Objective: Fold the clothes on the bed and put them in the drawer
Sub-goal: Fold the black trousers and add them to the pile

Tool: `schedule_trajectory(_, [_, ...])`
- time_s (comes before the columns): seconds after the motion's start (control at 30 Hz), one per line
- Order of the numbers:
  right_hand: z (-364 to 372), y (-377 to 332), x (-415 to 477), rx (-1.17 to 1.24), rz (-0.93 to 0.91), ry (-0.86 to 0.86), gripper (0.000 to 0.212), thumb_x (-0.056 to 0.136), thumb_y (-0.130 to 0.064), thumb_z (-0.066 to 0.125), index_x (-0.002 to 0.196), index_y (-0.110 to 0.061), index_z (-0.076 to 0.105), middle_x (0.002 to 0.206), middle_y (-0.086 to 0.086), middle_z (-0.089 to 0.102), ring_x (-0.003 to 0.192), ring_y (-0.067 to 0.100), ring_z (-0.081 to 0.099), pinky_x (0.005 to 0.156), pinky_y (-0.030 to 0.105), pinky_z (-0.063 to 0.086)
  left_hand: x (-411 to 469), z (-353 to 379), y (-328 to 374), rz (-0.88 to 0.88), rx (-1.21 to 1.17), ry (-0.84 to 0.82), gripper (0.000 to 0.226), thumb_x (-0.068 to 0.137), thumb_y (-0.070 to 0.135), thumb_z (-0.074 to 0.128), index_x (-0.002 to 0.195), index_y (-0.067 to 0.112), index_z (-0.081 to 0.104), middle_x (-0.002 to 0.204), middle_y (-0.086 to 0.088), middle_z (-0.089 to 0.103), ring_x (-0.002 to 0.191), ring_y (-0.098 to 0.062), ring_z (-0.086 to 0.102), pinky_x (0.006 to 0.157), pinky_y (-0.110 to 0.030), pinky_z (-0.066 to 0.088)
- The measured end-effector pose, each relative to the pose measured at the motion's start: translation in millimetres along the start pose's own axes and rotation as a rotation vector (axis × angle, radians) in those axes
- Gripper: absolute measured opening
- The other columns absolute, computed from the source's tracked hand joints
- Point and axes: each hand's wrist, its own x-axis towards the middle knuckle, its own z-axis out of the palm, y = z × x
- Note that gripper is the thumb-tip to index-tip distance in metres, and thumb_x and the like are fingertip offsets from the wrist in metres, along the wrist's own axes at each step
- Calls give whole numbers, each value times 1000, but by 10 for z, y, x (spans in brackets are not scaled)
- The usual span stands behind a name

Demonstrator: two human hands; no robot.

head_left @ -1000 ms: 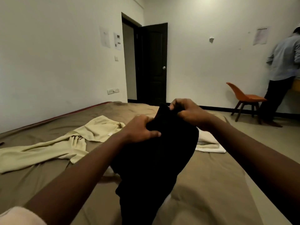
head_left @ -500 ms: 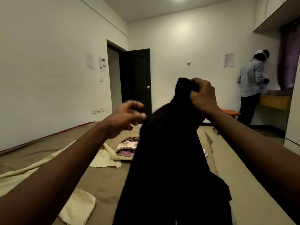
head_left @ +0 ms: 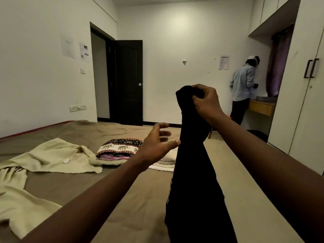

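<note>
A black garment (head_left: 192, 181) hangs straight down over the brown bed (head_left: 122, 204), and my right hand (head_left: 205, 102) is shut on its top end, held high. My left hand (head_left: 157, 144) hovers just left of the hanging cloth with its fingers spread and nothing in it. On the bed lie a rumpled cream garment (head_left: 45, 158), a folded elephant-print piece (head_left: 121, 147) on a small stack, and folded white cloth (head_left: 166, 160) partly hidden behind my left hand.
A person in a light shirt (head_left: 243, 90) stands at a wooden desk (head_left: 261, 106) at the back right. White wardrobe doors (head_left: 305, 102) line the right wall. A dark door (head_left: 129, 83) stands open at the back. Floor runs along the bed's right side.
My left hand has let go of the black garment and opened. My right hand has lifted the garment so it hangs long. My view has risen, showing more of the room.
</note>
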Motion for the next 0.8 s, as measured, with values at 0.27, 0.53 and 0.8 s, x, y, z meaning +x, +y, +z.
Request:
schedule_trajectory(0.27, [-161,-41,29,27,119,91,5,92,-25,70,91,-28,74,91,-7,75,88,12,71,86,34,60,-287,323,-109,-138,-159,-72,40,90,36,77,118,14,58,98,-4,74,89,-19,72,81,-34,56])
schedule_trajectory(0.53, [-113,-112,30,-32,134,64,7,95,-24,68,98,-26,74,96,-6,74,95,16,71,94,41,59,-215,352,-175,-169,-333,-8,3,102,13,60,102,12,62,108,-10,69,94,-21,67,75,-27,57])
schedule_trajectory(0.8, [76,-98,-96,-275,-6,-269,15,90,-34,78,95,-20,77,92,-2,74,89,13,70,81,30,57,-148,355,10,-192,-424,-28,31,101,14,61,133,17,63,107,-1,78,90,-12,75,75,-28,60])
